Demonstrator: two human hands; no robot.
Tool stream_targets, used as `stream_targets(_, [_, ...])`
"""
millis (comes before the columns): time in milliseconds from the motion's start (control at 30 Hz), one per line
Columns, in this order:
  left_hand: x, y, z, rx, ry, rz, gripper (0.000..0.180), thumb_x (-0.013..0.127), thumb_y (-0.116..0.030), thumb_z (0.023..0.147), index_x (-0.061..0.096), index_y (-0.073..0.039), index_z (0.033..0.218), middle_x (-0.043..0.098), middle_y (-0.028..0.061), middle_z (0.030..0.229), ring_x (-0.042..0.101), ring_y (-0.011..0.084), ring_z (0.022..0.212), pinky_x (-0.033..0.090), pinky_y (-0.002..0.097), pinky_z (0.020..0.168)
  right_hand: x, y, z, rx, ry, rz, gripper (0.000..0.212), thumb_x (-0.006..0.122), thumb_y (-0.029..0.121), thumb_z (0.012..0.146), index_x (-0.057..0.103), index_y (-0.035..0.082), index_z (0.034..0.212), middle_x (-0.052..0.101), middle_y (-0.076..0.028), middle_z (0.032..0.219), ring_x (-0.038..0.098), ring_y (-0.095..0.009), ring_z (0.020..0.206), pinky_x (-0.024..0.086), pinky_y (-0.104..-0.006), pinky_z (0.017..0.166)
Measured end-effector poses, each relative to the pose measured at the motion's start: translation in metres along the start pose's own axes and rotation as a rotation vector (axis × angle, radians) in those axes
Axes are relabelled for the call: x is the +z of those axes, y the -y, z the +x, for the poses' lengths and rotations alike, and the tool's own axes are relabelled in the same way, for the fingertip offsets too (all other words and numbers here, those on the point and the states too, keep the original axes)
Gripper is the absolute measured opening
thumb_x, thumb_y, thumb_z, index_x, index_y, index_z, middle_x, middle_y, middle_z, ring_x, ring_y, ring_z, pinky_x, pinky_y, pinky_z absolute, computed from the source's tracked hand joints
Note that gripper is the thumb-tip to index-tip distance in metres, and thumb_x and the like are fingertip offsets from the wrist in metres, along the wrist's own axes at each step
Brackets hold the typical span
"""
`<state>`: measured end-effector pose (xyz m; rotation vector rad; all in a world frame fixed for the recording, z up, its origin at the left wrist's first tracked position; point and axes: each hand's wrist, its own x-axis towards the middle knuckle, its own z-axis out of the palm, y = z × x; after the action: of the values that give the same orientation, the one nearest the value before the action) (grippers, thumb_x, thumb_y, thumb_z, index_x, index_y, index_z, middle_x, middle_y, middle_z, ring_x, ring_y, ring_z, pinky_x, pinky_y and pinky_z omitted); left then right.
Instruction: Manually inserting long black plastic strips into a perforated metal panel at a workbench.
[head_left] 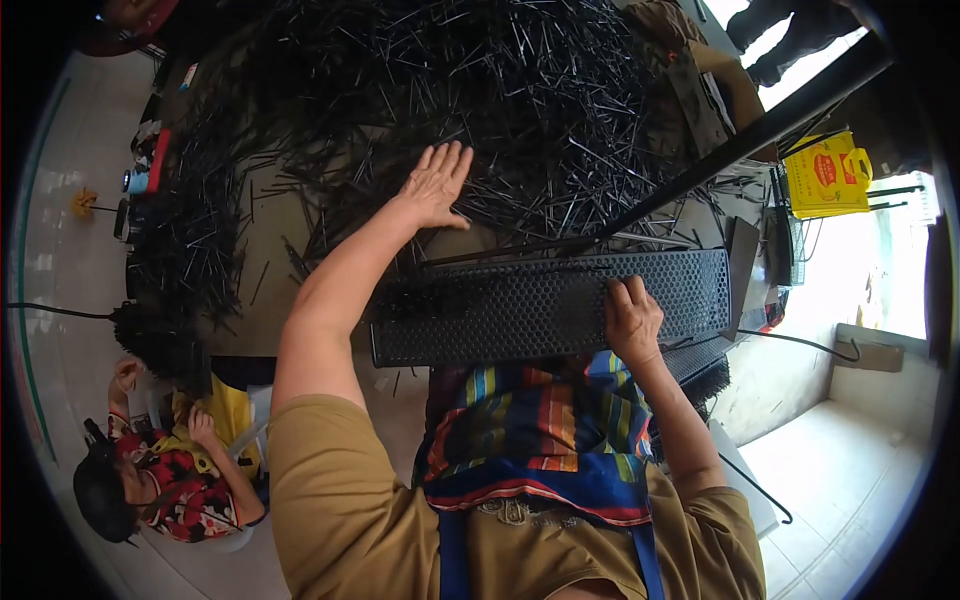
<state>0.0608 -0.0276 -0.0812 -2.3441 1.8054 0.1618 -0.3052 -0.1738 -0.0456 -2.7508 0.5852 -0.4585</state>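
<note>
A long black panel [545, 315] full of small holes lies across the near edge of the table in front of me. Dark tufts [425, 300] show over its left part. My left hand [435, 187] reaches past the panel, fingers stretched out, at the near edge of a large heap of thin black plastic strips [520, 90]. Nothing shows in that hand. On the right part of the panel rests my right hand [633, 318], its fingers curled and pressed together at the holes. What those fingers hold, if anything, is too small to make out.
A black bar [740, 145] slants across the right side above the table. More loose strips [185, 240] lie at the left. Another person [180, 450] sits at the lower left beside a dark bristly piece [160, 340]. A yellow bag [825, 180] hangs at the right.
</note>
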Motion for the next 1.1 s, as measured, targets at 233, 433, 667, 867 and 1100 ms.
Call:
stream_targets(233, [0.001,-0.009,0.020,-0.215,0.141,-0.005,0.112,0.073,-0.057,0.076,0.017,0.002,0.153,0.051,0.0214,0.130,0.048,0.0311,0.119,0.036,0.0395,0.102,-0.001,-0.005,0.001,-0.012,-0.024,0.017,0.024,0.066,0.006,0.080,0.062,0.006,0.104,0.055,-0.012,0.089,0.061,-0.032,0.072,0.049,-0.0411,0.062])
stream_targets(433, [0.006,-0.019,0.024,-0.268,-0.088,0.061,0.106,0.076,-0.046,0.074,0.023,0.003,0.151,0.059,0.0164,0.114,0.054,0.0304,0.107,0.038,0.0410,0.098,0.001,-0.006,0.001,-0.024,-0.035,0.037,0.025,0.066,0.006,0.078,0.061,0.007,0.103,0.053,-0.011,0.088,0.060,-0.032,0.071,0.049,-0.0411,0.063])
stream_targets(667, [-0.013,-0.045,0.025,-0.094,0.074,0.030,0.103,0.079,-0.022,0.068,0.023,0.002,0.151,0.058,0.0170,0.117,0.054,0.0312,0.113,0.039,0.0396,0.100,-0.002,-0.009,-0.002,0.001,-0.041,0.028,0.023,0.066,0.007,0.077,0.060,0.008,0.100,0.051,-0.011,0.086,0.061,-0.031,0.073,0.048,-0.0413,0.063])
stream_targets(867, [0.007,-0.038,0.026,-0.180,-0.095,-0.057,0.092,0.068,-0.002,0.068,0.025,0.000,0.149,0.057,0.0196,0.117,0.056,0.0381,0.109,0.046,0.0462,0.095,0.005,-0.015,-0.003,-0.044,-0.049,0.076,0.023,0.066,0.009,0.076,0.060,0.009,0.098,0.051,-0.009,0.087,0.061,-0.029,0.075,0.049,-0.0403,0.063])
stream_targets(1100, [0.004,-0.038,0.030,-0.257,-0.050,-0.157,0.094,0.075,-0.007,0.069,0.025,-0.004,0.149,0.055,0.0207,0.125,0.053,0.0377,0.119,0.049,0.0452,0.097,0.001,-0.019,-0.006,-0.043,-0.034,0.063,0.024,0.066,0.011,0.077,0.060,0.009,0.100,0.052,-0.008,0.088,0.061,-0.026,0.076,0.049,-0.0379,0.065])
